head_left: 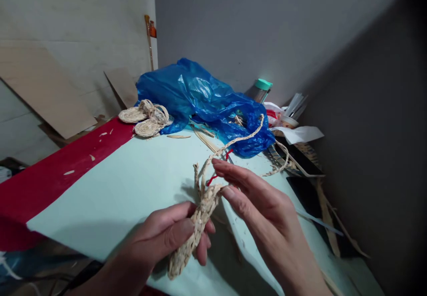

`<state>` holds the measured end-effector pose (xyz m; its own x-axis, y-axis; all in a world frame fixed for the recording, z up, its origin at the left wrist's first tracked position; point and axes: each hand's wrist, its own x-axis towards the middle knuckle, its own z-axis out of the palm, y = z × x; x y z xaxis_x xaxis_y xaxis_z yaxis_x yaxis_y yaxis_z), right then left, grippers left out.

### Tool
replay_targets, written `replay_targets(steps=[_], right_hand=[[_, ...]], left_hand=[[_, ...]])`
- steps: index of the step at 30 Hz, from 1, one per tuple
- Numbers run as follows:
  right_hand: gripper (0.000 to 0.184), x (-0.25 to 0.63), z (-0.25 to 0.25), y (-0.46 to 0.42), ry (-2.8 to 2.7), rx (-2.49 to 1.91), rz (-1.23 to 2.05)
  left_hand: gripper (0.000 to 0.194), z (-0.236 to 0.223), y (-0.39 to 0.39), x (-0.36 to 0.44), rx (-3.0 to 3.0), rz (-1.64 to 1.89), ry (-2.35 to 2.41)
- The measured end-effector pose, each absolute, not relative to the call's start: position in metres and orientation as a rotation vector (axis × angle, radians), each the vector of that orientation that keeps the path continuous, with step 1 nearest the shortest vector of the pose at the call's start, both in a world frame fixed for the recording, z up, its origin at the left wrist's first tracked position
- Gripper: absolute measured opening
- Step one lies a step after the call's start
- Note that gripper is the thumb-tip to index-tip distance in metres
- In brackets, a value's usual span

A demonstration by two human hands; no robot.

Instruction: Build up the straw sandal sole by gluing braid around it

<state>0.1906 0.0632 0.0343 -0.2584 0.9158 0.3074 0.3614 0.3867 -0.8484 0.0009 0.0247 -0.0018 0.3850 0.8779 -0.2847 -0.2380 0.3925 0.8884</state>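
My left hand (167, 238) is closed around a narrow piece of braided straw (191, 238), thumb on the near face and fingertips showing past its far edge. The piece tilts up and to the right. From its upper end rises a twisted straw cord (247, 138), which runs back toward the blue bag, and a short cord stub (196, 176) stands beside it. At that upper end is my right hand (263, 216), its thumb tip against the straw edge and the index finger stretched out above, apart from the thumb. Its other fingers are mostly hidden. Red thread (212, 180) shows near the fingertips.
A crumpled blue plastic bag (200, 91) lies at the back. Left of it sits a pair of small straw sandals (148, 126). A green-lidded bottle (263, 89) and white paper (300, 134) stand behind on the right. The pale green table covering (110, 189) has straw scraps on it.
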Motion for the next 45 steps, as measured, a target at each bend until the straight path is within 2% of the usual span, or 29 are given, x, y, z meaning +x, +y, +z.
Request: replay_targets(steps=[4,7,11,13,16,22,27,30,33,39,45], right_hand=[[0.022,0.193,0.040,0.059,-2.082,-0.922,0.433],[0.025,0.191,0.039,0.056,-2.176,-0.826,0.207],[0.022,0.189,0.037,0.053,-2.202,-0.837,-0.041],[0.020,0.189,0.039,0.051,-2.223,-0.806,-0.055],[0.021,0.188,0.043,0.047,-2.223,-0.755,-0.043],[0.017,0.180,0.041,0.038,-2.168,-0.751,-0.123],[0.028,0.173,0.033,0.031,-2.077,-0.811,-0.128],[0.019,0.175,0.036,0.023,-2.090,-0.871,-0.175],[0.013,0.180,0.044,0.014,-2.049,-0.940,-0.101],[0.021,0.182,0.038,0.005,-1.847,-1.009,0.139],[0.016,0.177,0.038,0.009,-2.090,-0.891,0.101]], left_hand=[[0.038,-0.002,0.021,-0.001,1.079,0.953,1.045],[0.015,-0.008,0.015,0.000,1.021,1.041,1.129],[0.026,-0.012,0.009,0.008,0.907,1.207,1.241],[0.016,-0.009,0.009,0.013,0.961,1.298,1.216],[0.003,-0.003,0.012,0.015,1.119,1.255,1.161],[0.017,0.000,0.012,0.007,1.202,1.133,1.095],[0.011,0.000,0.008,0.004,1.023,1.089,0.990],[0.019,-0.002,0.006,0.002,0.820,1.122,0.931],[0.023,-0.004,0.007,-0.003,0.663,1.113,0.884],[0.036,0.001,0.011,-0.009,0.688,1.022,0.686],[0.031,0.003,0.006,-0.009,0.544,1.002,0.632]])
